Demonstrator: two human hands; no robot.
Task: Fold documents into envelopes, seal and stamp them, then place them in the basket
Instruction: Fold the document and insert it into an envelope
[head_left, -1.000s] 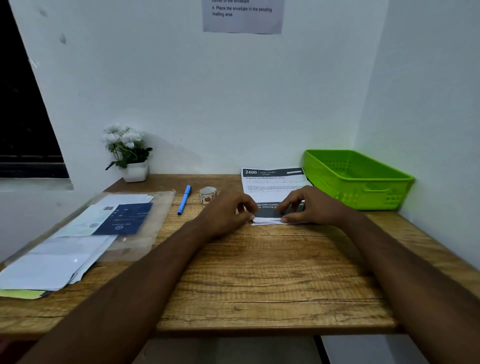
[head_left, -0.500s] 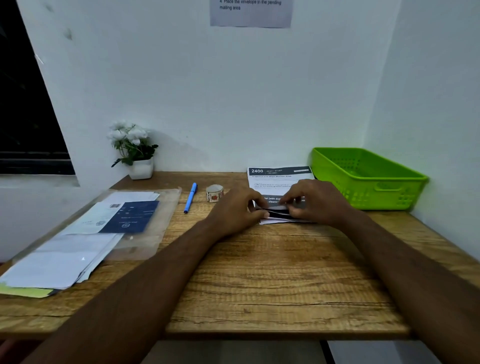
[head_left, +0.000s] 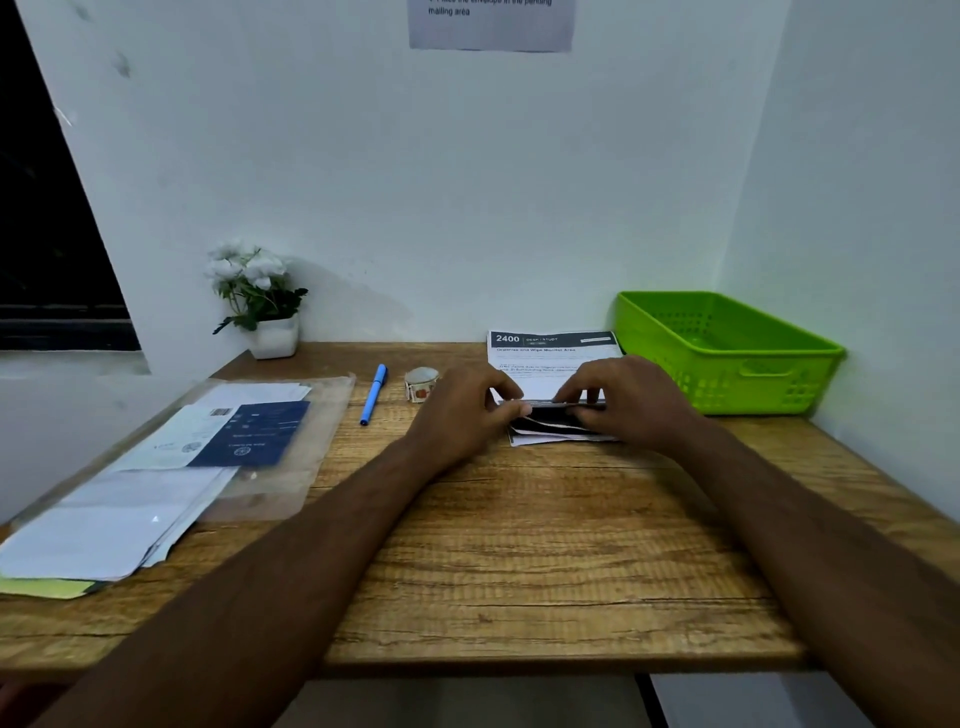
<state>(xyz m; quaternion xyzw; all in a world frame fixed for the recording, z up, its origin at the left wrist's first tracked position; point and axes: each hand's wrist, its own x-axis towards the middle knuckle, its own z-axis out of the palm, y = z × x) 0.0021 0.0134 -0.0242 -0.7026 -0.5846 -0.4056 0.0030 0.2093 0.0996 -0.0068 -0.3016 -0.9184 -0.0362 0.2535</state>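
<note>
A white printed document (head_left: 553, 358) with a dark header lies on the wooden desk (head_left: 519, 545) just left of the green basket (head_left: 727, 353). Its near part is folded over, and the folded flap stands a little above the sheet. My left hand (head_left: 462, 415) pinches the flap's left end. My right hand (head_left: 628, 402) pinches its right end, fingers curled over the fold. A small roll of stamps (head_left: 422, 383) sits beside my left hand. The basket holds nothing that I can see.
A blue pen (head_left: 374, 394) lies left of the stamp roll. A clear plastic sleeve with papers and envelopes (head_left: 171, 467) covers the desk's left side. A potted white flower (head_left: 260, 301) stands at the back left. A notice (head_left: 491, 23) hangs on the wall.
Both hands have lifted the folded near part of the document off the sheet and rolled it farther toward the wall. The view has tilted down slightly.
</note>
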